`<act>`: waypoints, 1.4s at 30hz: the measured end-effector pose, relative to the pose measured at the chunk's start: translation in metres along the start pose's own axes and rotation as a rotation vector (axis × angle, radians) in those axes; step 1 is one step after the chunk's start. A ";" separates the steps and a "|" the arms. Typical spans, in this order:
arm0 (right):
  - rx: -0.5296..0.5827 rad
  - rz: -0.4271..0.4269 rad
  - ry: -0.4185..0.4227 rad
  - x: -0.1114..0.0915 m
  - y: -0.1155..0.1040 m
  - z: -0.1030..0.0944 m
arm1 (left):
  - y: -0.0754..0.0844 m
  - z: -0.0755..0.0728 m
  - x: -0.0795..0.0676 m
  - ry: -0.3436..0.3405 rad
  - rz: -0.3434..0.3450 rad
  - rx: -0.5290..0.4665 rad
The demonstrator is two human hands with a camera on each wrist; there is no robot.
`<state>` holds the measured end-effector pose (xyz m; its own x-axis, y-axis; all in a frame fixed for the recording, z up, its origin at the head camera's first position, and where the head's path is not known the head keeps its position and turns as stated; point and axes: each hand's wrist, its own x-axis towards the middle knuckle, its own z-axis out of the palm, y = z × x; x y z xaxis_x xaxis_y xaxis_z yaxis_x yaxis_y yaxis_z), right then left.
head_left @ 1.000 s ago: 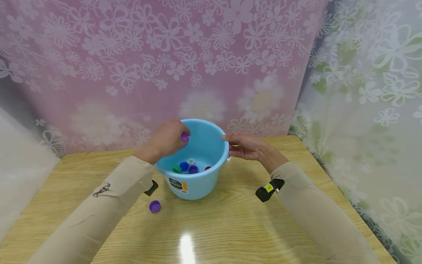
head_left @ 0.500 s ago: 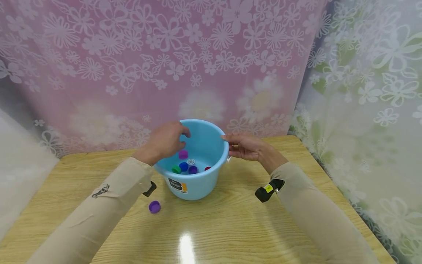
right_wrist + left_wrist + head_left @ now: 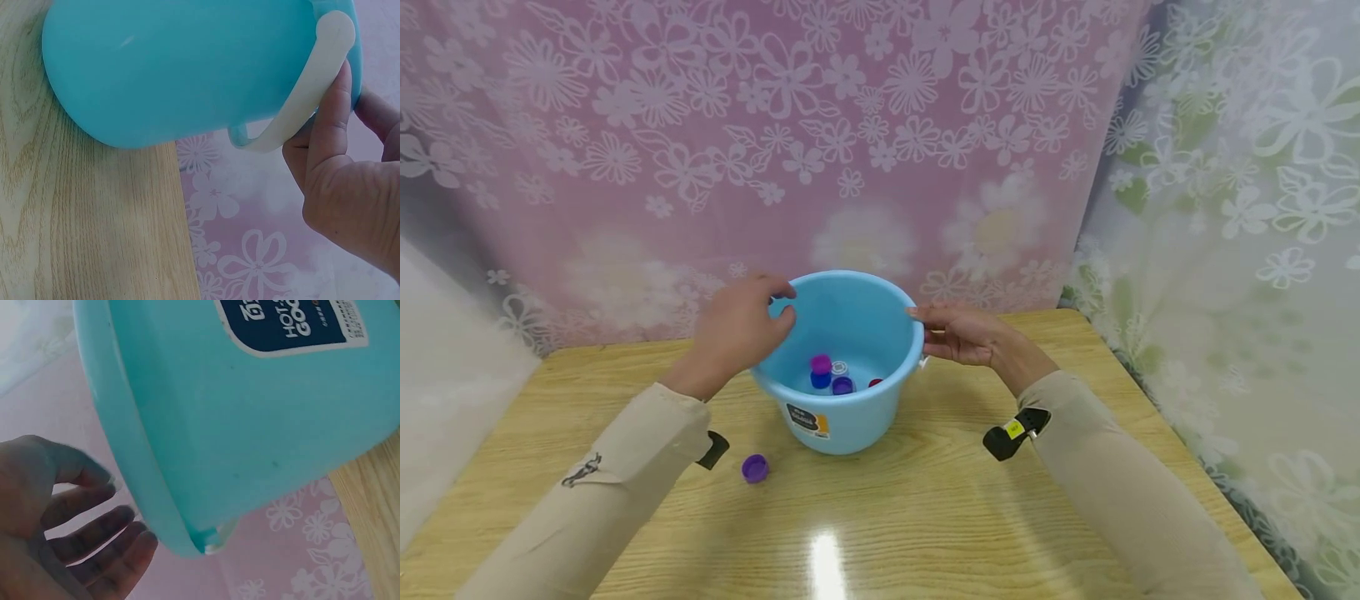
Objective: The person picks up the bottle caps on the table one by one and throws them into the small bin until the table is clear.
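A light blue plastic bucket (image 3: 857, 425) stands on the table. My right hand (image 3: 958, 333) grips its right rim, thumb at the lip and fingers below, beside the white handle (image 3: 304, 94) in the right wrist view. My left hand (image 3: 737, 325) is at the left rim, holding nothing, fingers loosely bent and parted; the left wrist view has its fingertips right beside the lip. Inside the bucket lie a magenta bottle cap (image 3: 821, 363), a blue cap (image 3: 821, 381), a purple cap (image 3: 843, 386) and a partly hidden red piece (image 3: 875, 382).
Another purple cap (image 3: 755, 468) lies on the wooden table (image 3: 910, 517), in front and left of the bucket. A pink flowered curtain (image 3: 700, 208) hangs behind the table, and a pale flowered one (image 3: 1225, 275) along the right.
My left hand let go of the magenta cap, which dropped into the bucket and now lies by the blue one. That hand then drew back left to the rim. The right hand stayed put.
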<state>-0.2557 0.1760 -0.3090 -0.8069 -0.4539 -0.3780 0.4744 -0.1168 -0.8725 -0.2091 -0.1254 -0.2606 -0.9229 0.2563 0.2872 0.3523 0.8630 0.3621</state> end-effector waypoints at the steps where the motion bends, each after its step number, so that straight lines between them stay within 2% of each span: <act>1: 0.001 -0.001 0.000 0.000 0.000 0.000 | -0.003 -0.001 -0.003 0.035 -0.006 -0.008; 7: -0.001 0.000 -0.007 -0.002 -0.001 0.000 | -0.024 -0.003 -0.021 0.209 -0.058 -0.069; 10: -0.001 -0.002 -0.003 -0.002 -0.002 -0.001 | -0.036 0.000 -0.030 0.252 -0.069 -0.101; 12: 0.000 -0.002 0.000 -0.002 -0.002 -0.002 | -0.043 0.004 -0.038 0.253 -0.075 -0.113; 15: -0.002 -0.001 0.001 -0.004 -0.002 -0.002 | -0.054 0.011 -0.051 0.193 -0.106 -0.117; 19: -0.010 -0.002 0.012 -0.006 -0.002 -0.002 | -0.067 0.026 -0.068 0.047 -0.138 -0.096; 22: -0.006 -0.003 0.019 -0.007 -0.003 -0.003 | -0.073 0.039 -0.079 -0.061 -0.127 -0.085; 26: 0.001 0.002 0.009 -0.007 -0.002 -0.003 | -0.077 0.056 -0.093 -0.198 -0.125 -0.080; 31: 0.003 0.002 0.009 -0.005 -0.001 -0.002 | -0.075 0.073 -0.106 -0.331 -0.179 -0.102; 36: 0.005 0.002 0.006 -0.004 0.000 -0.002 | -0.071 0.085 -0.115 -0.370 -0.171 -0.097; 42: 0.007 0.009 -0.007 -0.003 0.000 0.001 | -0.071 0.095 -0.124 -0.317 -0.114 -0.054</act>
<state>-0.2534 0.1767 -0.3074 -0.8005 -0.4607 -0.3834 0.4838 -0.1190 -0.8671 -0.1347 -0.1765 -0.4064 -0.9561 0.2895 -0.0445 0.2441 0.8718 0.4248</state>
